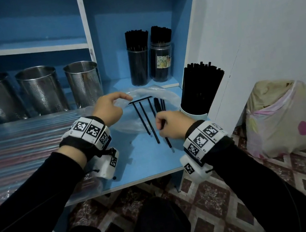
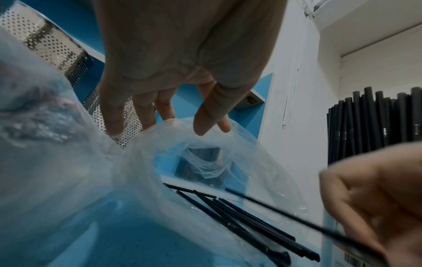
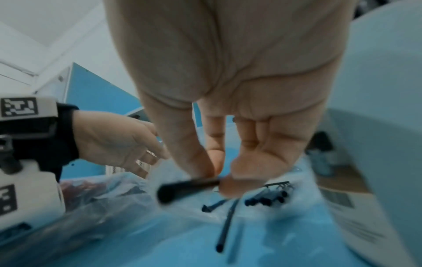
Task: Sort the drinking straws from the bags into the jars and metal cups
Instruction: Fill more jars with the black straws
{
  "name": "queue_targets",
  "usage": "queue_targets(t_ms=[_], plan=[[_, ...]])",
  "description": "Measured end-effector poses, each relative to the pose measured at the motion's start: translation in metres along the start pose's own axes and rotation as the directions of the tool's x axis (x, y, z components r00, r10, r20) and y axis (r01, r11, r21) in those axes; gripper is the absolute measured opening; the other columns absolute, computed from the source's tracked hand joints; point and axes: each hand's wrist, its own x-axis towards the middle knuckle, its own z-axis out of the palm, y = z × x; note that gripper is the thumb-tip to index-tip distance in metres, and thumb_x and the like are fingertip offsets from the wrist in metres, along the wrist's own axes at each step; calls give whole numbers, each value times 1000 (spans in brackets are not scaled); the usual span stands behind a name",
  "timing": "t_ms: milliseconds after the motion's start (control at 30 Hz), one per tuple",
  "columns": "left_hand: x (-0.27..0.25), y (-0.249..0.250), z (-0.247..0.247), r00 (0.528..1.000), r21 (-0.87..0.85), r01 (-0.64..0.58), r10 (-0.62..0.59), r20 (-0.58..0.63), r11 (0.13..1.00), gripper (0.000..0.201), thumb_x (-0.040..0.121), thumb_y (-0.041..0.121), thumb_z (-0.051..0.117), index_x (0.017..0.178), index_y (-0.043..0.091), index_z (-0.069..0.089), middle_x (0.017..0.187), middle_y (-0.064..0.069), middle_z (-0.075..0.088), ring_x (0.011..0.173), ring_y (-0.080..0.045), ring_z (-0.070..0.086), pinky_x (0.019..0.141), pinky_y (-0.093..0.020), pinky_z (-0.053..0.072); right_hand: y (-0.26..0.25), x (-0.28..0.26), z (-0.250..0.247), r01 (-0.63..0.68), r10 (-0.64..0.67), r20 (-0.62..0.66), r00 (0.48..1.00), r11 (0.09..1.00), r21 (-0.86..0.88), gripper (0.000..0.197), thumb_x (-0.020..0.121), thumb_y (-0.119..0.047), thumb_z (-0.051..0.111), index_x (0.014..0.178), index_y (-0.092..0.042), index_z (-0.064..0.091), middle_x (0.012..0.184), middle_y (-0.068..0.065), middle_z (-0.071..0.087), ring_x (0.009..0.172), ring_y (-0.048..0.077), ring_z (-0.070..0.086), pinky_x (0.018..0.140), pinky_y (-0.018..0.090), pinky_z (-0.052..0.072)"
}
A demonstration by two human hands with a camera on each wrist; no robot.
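Note:
A clear plastic bag lies open on the blue shelf, with several black straws reaching out of its mouth. My left hand pinches the bag's rim and holds it up. My right hand pinches one black straw just above the loose ones; that straw slants over the bag. Two jars packed with black straws stand at the back, and a white cup of black straws stands at the right. Three perforated metal cups stand empty on the left.
A large clear bag of coloured straws covers the left of the shelf under my left forearm. A white wall panel closes the right side. A full bin bag sits on the patterned floor beside the shelf's front edge.

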Motion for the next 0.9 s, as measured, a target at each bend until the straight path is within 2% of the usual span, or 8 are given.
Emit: queue_targets(t_ms=[100, 167, 267, 333, 500, 667, 733, 900], plan=[[0, 1, 3, 1000, -24, -12, 12, -3, 1000, 57, 85, -14, 41, 103, 33, 68, 149, -7, 47, 83, 0, 50, 79, -46, 55, -8, 13, 4, -18, 21, -113, 993, 999, 31, 13, 88, -5, 55, 90, -17, 60, 81, -3, 55, 77, 18, 56, 61, 24, 46], [0, 1, 5, 1000, -24, -25, 26, 4, 999, 55, 86, -12, 42, 103, 34, 67, 148, -7, 48, 73, -1, 50, 80, -47, 55, -13, 24, 10, -85, 84, -141, 986, 996, -4, 15, 92, -13, 54, 107, -14, 60, 109, 6, 57, 100, 24, 56, 84, 33, 50], [-1, 0, 7, 999, -14, -44, 45, 16, 999, 54, 88, -10, 43, 104, 36, 67, 148, -7, 47, 80, -22, 63, 70, -39, 55, -16, 36, 18, -233, 220, -101, 970, 963, -135, 52, 93, -38, 56, 137, -15, 41, 145, 13, 32, 134, 33, 30, 105, 47, 34], [0, -1, 7, 998, -16, -54, 54, 24, 998, 55, 88, -10, 43, 103, 37, 66, 148, -7, 47, 78, -11, 58, 70, -40, 57, -17, 41, 22, -304, 301, -45, 953, 933, -193, 72, 89, -52, 58, 146, -19, 29, 150, 16, 24, 138, 36, 23, 109, 49, 28], [4, -1, 9, 998, -39, -38, 40, 57, 999, 58, 88, -9, 46, 100, 45, 65, 150, -8, 45, 80, -32, 63, 64, -38, 54, -18, 52, 25, -339, 358, 57, 932, 917, -212, 94, 81, -56, 67, 153, -31, 12, 151, 20, 20, 136, 41, 30, 109, 50, 30], [6, -2, 8, 998, -72, -15, 20, 58, 997, 60, 87, -10, 45, 98, 46, 65, 149, -7, 46, 91, -27, 67, 62, -36, 52, -20, 60, 26, -275, 295, 140, 945, 951, -145, 88, 85, -28, 71, 152, -39, 15, 148, 19, 14, 121, 42, 48, 102, 44, 45], [7, -2, 10, 998, -102, -4, 10, 56, 995, 59, 85, -10, 44, 97, 44, 66, 149, -6, 46, 81, -22, 65, 59, -34, 47, -20, 61, 29, -228, 253, 184, 950, 963, -144, 79, 86, -16, 65, 148, -41, 24, 142, 18, 19, 113, 43, 53, 97, 44, 49], [12, 1, 15, 1000, -158, -15, 14, -1, 987, 33, 87, 7, 60, 92, 38, 69, 130, -3, 62, 69, 0, 43, 62, -10, 38, -18, 57, 30, -191, 200, 192, 961, 980, -63, 52, 88, -2, 51, 135, -23, 44, 133, 17, 30, 93, 40, 61, 76, 42, 59]])
